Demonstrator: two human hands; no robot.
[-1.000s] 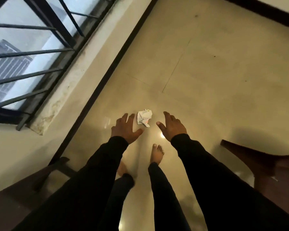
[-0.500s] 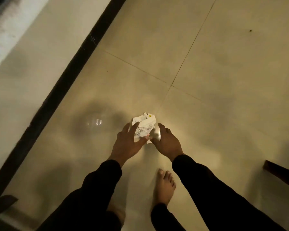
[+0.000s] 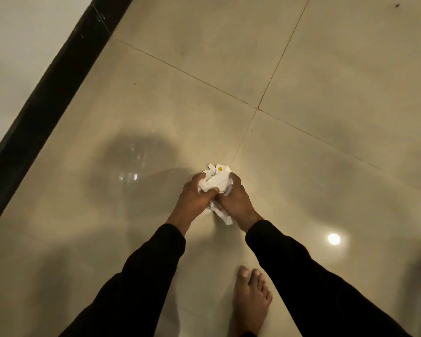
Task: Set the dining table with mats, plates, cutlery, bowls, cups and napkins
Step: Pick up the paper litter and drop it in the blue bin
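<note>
Low over the glossy beige tiled floor [image 3: 326,69], I have both hands on one crumpled white paper napkin [image 3: 216,182]. Left hand [image 3: 194,200]: grip curled round the napkin's left side, thumb across its front. Right hand [image 3: 236,200]: grip curled round the right side, fingers over the top edge. Napkin sits between the two palms; a loose tail hangs below them. Black skirting strip [image 3: 46,93] runs along the wall at left. One bare foot [image 3: 250,300] stands near the bottom edge.
</note>
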